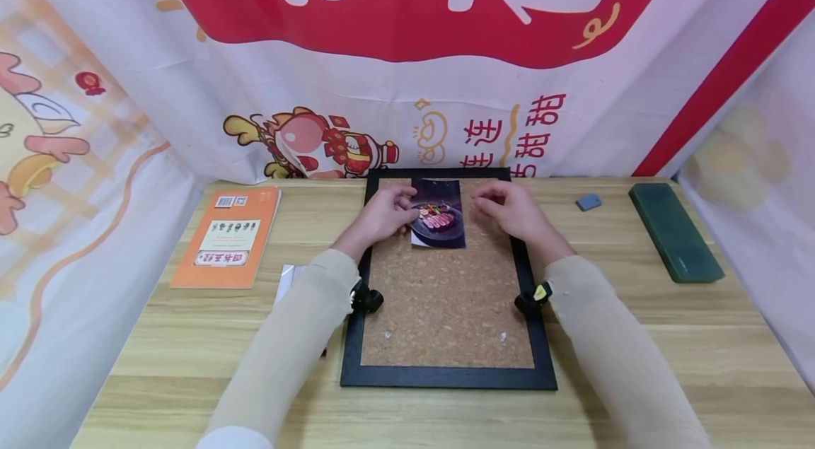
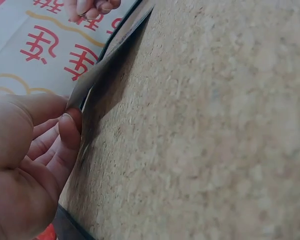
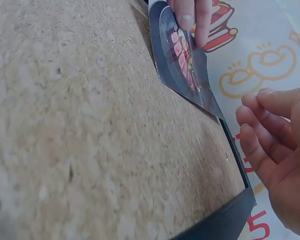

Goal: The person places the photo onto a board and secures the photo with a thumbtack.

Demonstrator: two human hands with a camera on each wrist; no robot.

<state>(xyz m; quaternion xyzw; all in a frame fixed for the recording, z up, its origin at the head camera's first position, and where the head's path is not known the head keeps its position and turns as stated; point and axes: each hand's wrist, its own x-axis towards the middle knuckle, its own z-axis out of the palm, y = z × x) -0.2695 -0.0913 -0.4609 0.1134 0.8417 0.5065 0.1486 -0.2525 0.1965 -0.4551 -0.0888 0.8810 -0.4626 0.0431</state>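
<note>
My left hand (image 1: 385, 212) pinches the left edge of a dark photo print (image 1: 439, 230) that shows sliced meat on a plate. The print lies over the upper part of a black-framed cork board (image 1: 446, 307). In the left wrist view, the print (image 2: 107, 62) stands tilted off the cork along its near side. My right hand (image 1: 509, 207) is just right of the print, apart from it. In the right wrist view, thumb and forefinger of that hand (image 3: 285, 135) meet around a tiny pale speck, too small to identify.
Small clear bits (image 1: 503, 337) sit low on the cork. An orange book (image 1: 226, 240) lies at left, and a flat glossy item (image 1: 286, 279) is partly hidden by the left sleeve. At right are a blue eraser-like block (image 1: 588, 202) and a dark green case (image 1: 675, 233). A printed curtain (image 1: 395, 81) hangs behind.
</note>
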